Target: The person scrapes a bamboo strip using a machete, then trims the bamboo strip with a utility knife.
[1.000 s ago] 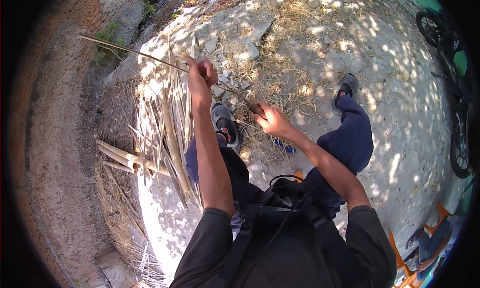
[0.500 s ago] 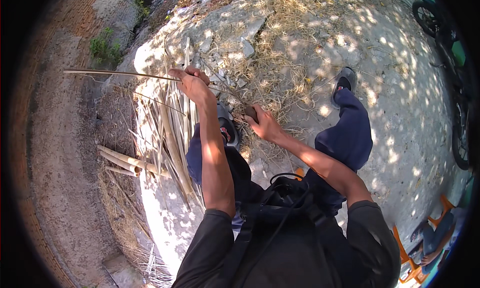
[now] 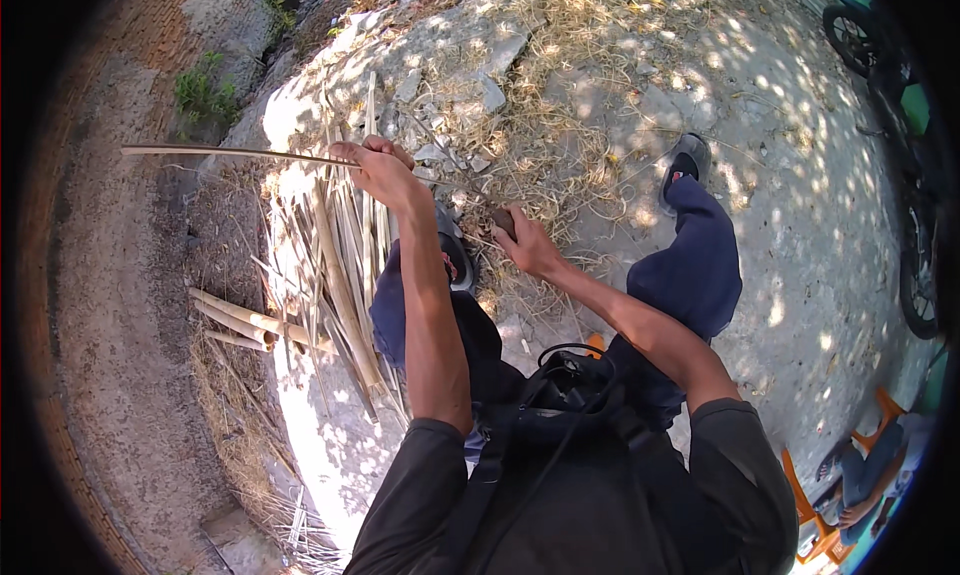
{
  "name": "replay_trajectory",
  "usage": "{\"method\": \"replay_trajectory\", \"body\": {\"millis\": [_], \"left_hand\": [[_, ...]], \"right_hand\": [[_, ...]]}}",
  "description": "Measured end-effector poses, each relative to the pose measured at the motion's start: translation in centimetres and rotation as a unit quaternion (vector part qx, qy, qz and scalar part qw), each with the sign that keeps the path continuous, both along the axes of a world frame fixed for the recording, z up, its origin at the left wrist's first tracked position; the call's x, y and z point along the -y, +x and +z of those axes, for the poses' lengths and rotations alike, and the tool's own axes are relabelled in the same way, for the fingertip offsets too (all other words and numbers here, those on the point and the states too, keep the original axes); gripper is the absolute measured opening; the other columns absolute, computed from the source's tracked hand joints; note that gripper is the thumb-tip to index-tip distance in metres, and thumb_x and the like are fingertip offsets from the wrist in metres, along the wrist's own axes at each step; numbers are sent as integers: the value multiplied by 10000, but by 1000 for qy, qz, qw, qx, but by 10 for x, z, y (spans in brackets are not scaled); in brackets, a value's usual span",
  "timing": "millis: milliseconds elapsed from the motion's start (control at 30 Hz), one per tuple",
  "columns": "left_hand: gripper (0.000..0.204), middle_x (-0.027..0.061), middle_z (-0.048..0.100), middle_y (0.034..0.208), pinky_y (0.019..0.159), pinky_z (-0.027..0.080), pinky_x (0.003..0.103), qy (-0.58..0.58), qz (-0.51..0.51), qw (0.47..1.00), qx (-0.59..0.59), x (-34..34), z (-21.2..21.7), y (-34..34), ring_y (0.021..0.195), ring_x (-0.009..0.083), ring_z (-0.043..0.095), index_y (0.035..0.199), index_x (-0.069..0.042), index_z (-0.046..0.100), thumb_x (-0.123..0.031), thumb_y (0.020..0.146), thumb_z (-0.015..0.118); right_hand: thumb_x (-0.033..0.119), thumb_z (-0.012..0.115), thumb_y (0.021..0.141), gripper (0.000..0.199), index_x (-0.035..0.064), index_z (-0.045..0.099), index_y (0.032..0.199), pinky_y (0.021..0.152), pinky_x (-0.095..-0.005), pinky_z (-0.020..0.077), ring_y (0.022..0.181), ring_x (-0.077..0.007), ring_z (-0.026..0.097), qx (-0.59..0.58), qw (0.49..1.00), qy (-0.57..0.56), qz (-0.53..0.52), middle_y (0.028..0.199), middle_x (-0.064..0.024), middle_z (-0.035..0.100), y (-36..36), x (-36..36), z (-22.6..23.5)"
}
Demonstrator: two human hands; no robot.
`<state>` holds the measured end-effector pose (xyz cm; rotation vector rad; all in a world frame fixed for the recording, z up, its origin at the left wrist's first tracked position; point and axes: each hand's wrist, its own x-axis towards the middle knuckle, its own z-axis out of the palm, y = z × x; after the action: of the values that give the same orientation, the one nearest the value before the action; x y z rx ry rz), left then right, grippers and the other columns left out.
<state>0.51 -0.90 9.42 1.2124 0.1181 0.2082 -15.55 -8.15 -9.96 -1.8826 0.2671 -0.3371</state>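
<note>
My left hand [image 3: 382,167] is closed around a long, thin bamboo strip [image 3: 240,154], which sticks out far to the left, nearly level. The strip's other end passes right of my fingers and is hard to make out against the ground. Lower and to the right, my right hand [image 3: 530,247] grips a dark brown handle [image 3: 504,223]. What the handle belongs to cannot be made out clearly. Below my left forearm lies a pile of split bamboo strips [image 3: 340,265] beside my left shoe.
Cut bamboo poles [image 3: 235,315] lie at the left ledge. Dry shavings [image 3: 560,125] and broken stone [image 3: 492,93] cover the ground ahead. A motorcycle [image 3: 905,155] stands far right. Another person [image 3: 868,475] sits near orange chairs [image 3: 800,495] at lower right.
My left hand and the bamboo strip have shifted very slightly left and the strip's outer end dips a little. My right hand keeps its grip, almost unmoved.
</note>
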Motion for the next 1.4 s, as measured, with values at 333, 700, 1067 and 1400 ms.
{"method": "replay_trajectory", "body": {"millis": [333,700,1067,1400], "left_hand": [[692,-28,280,539,415,173,304,-8,14,1000,1,-18,12,-1,435,113,238,656,-136,336,-678,1081,265],[662,-29,271,573,438,200,300,21,-31,999,19,-18,5,5,460,104,254,668,-143,302,-653,1090,314],[659,-49,282,600,496,184,290,57,-299,948,91,-29,3,1,523,85,227,740,-132,436,-686,1075,314],[766,-59,194,558,482,93,310,136,-216,965,53,-5,1,3,489,83,158,615,-153,213,-797,1019,121]], "right_hand": [[259,647,988,417,-62,479,1195,747,-513,520,868,-509,675,5,999,19,51,881,-273,685,-2,0,14],[351,621,989,480,-92,524,1147,754,-532,530,867,-505,689,-119,991,-60,5,887,-323,693,-13,7,-45],[263,581,1044,200,96,499,968,406,-285,394,433,-86,465,-199,909,366,16,668,17,504,7,28,-30],[317,672,959,440,-10,518,1210,759,-537,529,866,-518,673,-104,994,-6,15,903,-312,684,0,10,21]]}}
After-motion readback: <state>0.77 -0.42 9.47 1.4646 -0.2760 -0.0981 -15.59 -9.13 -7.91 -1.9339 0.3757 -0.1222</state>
